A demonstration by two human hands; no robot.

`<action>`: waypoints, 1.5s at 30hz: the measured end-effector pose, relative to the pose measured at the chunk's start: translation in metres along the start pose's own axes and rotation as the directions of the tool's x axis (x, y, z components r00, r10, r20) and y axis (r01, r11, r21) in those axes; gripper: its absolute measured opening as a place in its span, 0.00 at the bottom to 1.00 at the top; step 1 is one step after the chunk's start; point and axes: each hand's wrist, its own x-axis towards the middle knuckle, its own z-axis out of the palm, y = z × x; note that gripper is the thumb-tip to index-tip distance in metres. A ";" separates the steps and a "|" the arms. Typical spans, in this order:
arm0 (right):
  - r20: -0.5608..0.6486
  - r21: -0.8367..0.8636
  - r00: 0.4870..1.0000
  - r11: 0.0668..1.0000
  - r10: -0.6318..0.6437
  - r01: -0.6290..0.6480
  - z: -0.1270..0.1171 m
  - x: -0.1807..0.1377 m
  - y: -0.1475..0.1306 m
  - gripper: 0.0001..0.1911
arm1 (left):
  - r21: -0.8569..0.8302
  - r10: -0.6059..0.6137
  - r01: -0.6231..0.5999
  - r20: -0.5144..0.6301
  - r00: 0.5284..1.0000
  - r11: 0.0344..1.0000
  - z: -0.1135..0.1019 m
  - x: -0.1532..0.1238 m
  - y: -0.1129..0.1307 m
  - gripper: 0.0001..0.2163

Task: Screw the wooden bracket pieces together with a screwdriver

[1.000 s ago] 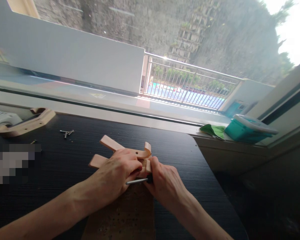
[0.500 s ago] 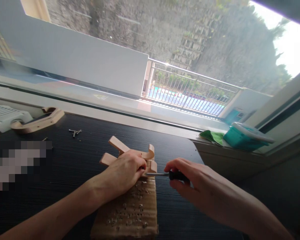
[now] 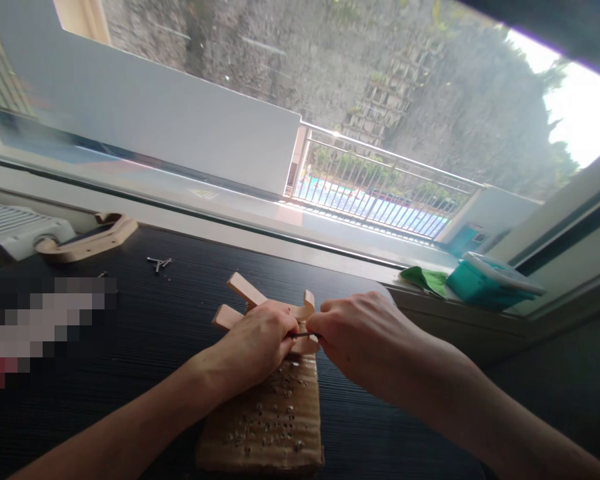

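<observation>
The left hand (image 3: 257, 347) clamps the pale wooden cross-shaped frame (image 3: 244, 291) onto a pocked brown cardboard pad (image 3: 270, 427). The right hand (image 3: 365, 337) is clenched round a thin metal-shafted screwdriver (image 3: 303, 335), tip at the joint. Turning it wants square, steady pressure.

no readable text, labels, brands, numbers or signs anywhere

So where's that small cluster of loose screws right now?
In the head view, the loose screws lie far left on the dark table, just right of the curved wooden piece.
</observation>
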 end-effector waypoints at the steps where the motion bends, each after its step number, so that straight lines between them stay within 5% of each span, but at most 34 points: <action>1: 0.014 -0.009 1.000 1.000 -0.004 0.005 -0.001 0.001 0.000 0.10 | 0.001 0.005 -0.005 -0.002 1.000 1.000 0.000 0.000 -0.001 0.08; 9: 0.061 -0.014 0.998 1.000 -0.025 0.026 -0.012 0.011 0.002 0.12 | -0.069 0.050 -0.053 -0.035 0.998 0.996 0.000 -0.001 -0.001 0.07; 19: -0.084 0.151 0.993 0.984 -0.080 0.092 -0.009 0.026 0.012 0.12 | -0.087 0.003 -0.004 -0.019 1.000 0.996 -0.003 0.000 0.001 0.09; 25: -0.047 0.042 0.992 0.992 -0.118 0.120 -0.011 0.032 0.002 0.11 | -0.054 -0.019 0.019 -0.009 1.000 0.998 -0.001 0.000 -0.001 0.08; 32: 0.084 -0.126 0.993 0.988 -0.078 0.089 -0.018 0.027 -0.005 0.07 | -0.065 0.029 -0.030 -0.003 1.000 0.997 -0.002 -0.001 -0.002 0.08; 36: 0.007 -0.048 0.998 0.997 0.058 -0.057 -0.021 -0.001 0.010 0.09 | -0.032 0.011 -0.011 0.006 1.000 0.999 -0.006 -0.002 0.003 0.10; 42: -0.194 0.418 0.947 0.894 0.257 -0.157 0.047 -0.019 0.029 0.13 | -0.017 0.026 -0.026 0.011 1.000 1.000 -0.008 -0.003 0.002 0.10; 45: -0.241 0.638 0.929 0.767 0.280 -0.066 0.094 -0.004 0.023 0.22 | 0.014 0.029 -0.029 0.030 0.999 0.999 -0.008 -0.003 0.000 0.09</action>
